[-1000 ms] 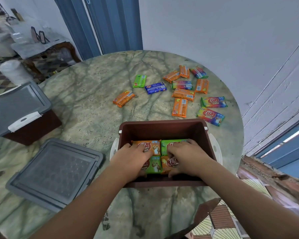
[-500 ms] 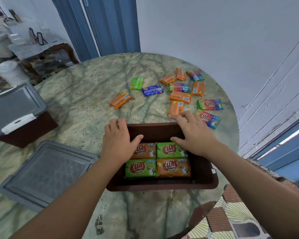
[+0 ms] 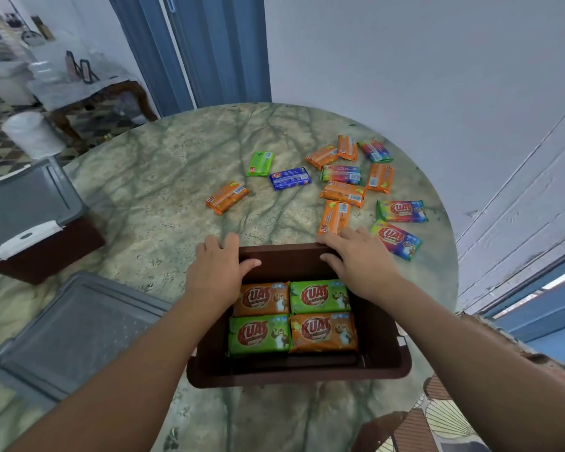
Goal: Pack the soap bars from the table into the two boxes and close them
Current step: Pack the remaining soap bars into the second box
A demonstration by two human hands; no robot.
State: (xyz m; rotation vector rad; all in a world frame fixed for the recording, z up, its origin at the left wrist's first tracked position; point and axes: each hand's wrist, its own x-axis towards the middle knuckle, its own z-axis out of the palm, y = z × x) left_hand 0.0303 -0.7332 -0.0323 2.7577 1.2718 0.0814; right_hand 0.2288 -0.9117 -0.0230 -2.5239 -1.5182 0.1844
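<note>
An open brown box (image 3: 382, 363) sits at the table's near edge with several orange and green wrapped soap bars (image 3: 292, 316) laid flat inside. My left hand (image 3: 217, 272) grips the box's far left corner, thumb inside the rim. My right hand (image 3: 356, 257) holds the far right corner the same way. Several loose soap bars (image 3: 343, 190) in orange, green, blue and rainbow wrappers lie scattered on the marble table (image 3: 163, 190) beyond the box. A second brown box (image 3: 43, 252) with its grey lid on stands at the left edge.
A loose grey lid (image 3: 75, 334) lies flat on the table left of the open box. A white wall rises behind the table, and a blue door frame stands at the back. The round table's edge curves close on the right.
Both hands have come out of the box, where they pressed on the bars, and moved to its far rim. The box now sits closer to me.
</note>
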